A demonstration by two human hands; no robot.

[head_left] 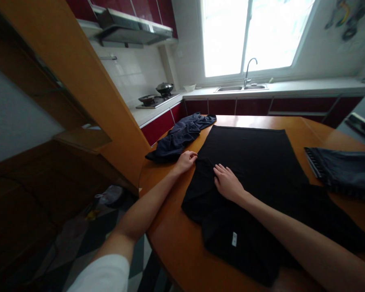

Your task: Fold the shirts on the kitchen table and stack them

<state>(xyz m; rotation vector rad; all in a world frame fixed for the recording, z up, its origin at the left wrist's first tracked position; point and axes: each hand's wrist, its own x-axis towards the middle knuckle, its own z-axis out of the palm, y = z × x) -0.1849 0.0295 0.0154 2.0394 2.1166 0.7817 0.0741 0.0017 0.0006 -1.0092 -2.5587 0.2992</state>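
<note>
A black long-sleeved top [252, 150] lies spread on the wooden table [167, 211], its straight hem at the far side. Its collar end, with a small white label [234, 239], points towards me. One sleeve [337, 215] stretches out to the right. At the garment's left edge my left hand [186, 161] has its fingertips pinched together on the black cloth. My right hand [228, 182] rests flat on the fabric, fingers stretched out, a little right of the left hand. Folds of cloth lie between and below the two hands.
A crumpled dark blue garment [182, 136] lies at the table's far left. Folded dark jeans [349, 168] lie at the right. Beyond the table are a counter with a sink [231, 89] and a stove with pans [164, 88]. A wooden partition [109, 105] stands on the left.
</note>
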